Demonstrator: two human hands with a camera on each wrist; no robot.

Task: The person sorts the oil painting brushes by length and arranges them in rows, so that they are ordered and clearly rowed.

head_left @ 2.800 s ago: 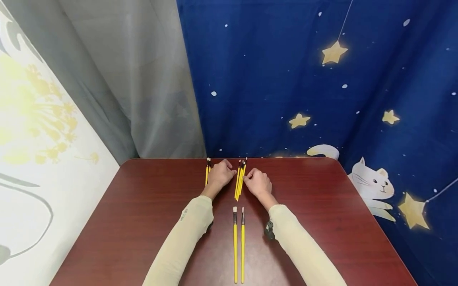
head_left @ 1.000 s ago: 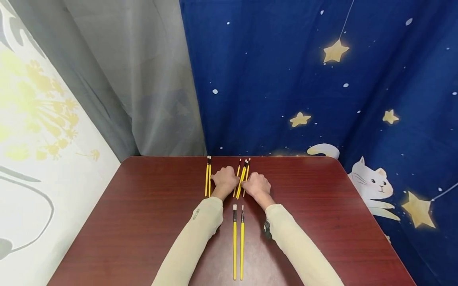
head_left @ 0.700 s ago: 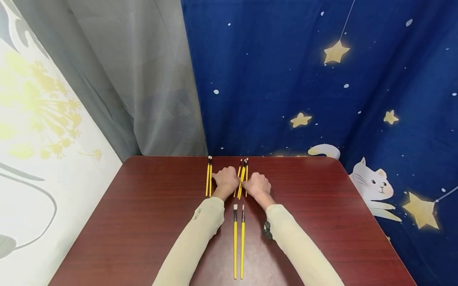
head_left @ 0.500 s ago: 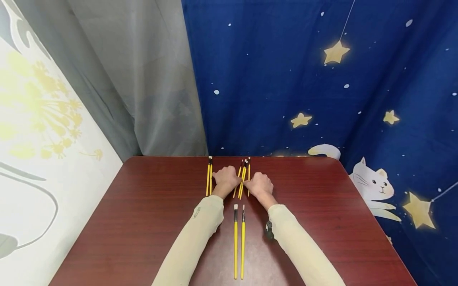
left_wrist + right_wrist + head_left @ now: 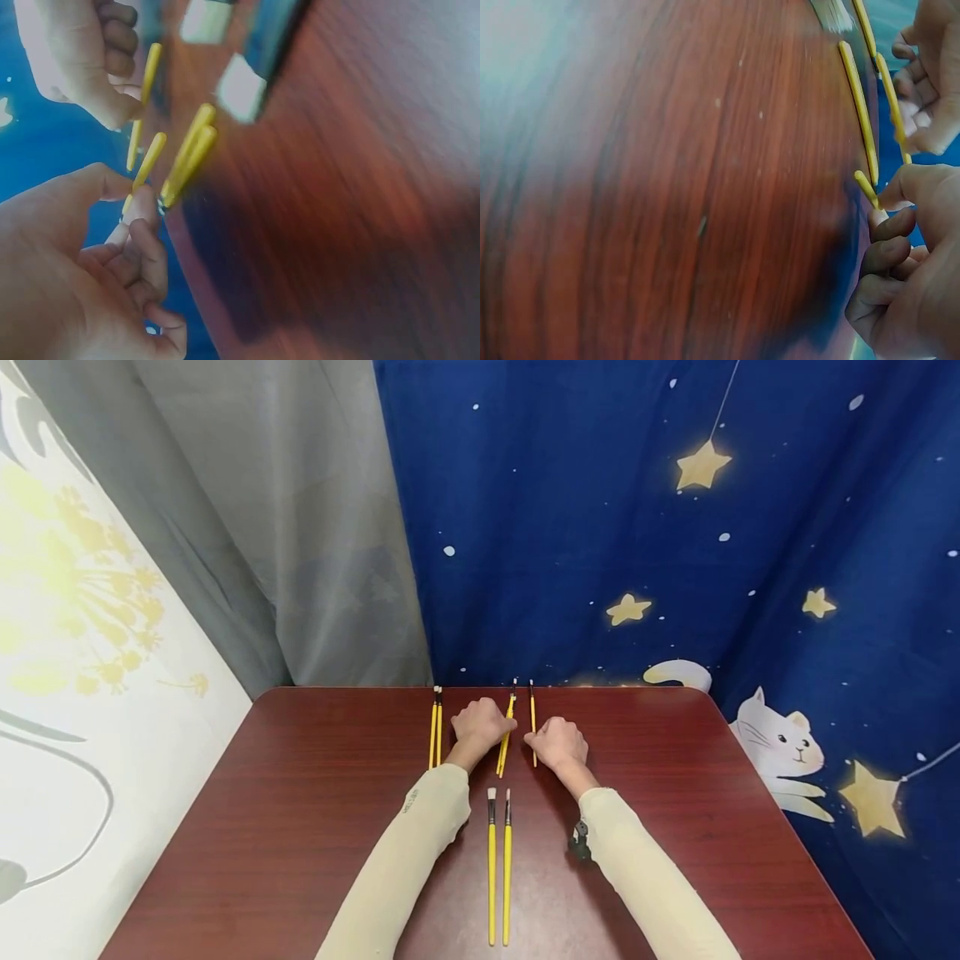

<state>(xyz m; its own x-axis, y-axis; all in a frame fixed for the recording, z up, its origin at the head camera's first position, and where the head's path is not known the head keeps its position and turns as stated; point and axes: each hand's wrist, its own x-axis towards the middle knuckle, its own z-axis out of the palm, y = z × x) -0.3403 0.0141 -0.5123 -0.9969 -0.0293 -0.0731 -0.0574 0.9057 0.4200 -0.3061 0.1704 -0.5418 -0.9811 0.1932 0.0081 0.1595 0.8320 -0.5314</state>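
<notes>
Yellow-handled paintbrushes lie across the table. Near the far edge, my left hand (image 5: 482,722) pinches a slim paintbrush (image 5: 152,157) between thumb and index finger. Close by, two more paintbrushes (image 5: 185,161) rest side by side on the tabletop; in the head view they overlap the pinched one. To the right, my right hand (image 5: 559,745) holds another paintbrush (image 5: 533,714) by its handle, thumb against finger, apart from the middle group. The lower ends of both gripped handles stick out toward the near side.
A pair of paintbrushes (image 5: 435,727) lies left of my left hand. Two larger paintbrushes (image 5: 492,868) lie parallel at the front, bristles pointing away. The dark red table (image 5: 300,827) ends at curtains, one grey (image 5: 337,527) and one blue with stars (image 5: 555,527).
My right hand has moved right, drawing one paintbrush away from the middle group. My left hand has moved slightly forward, and its paintbrush now shows nearer the far edge.
</notes>
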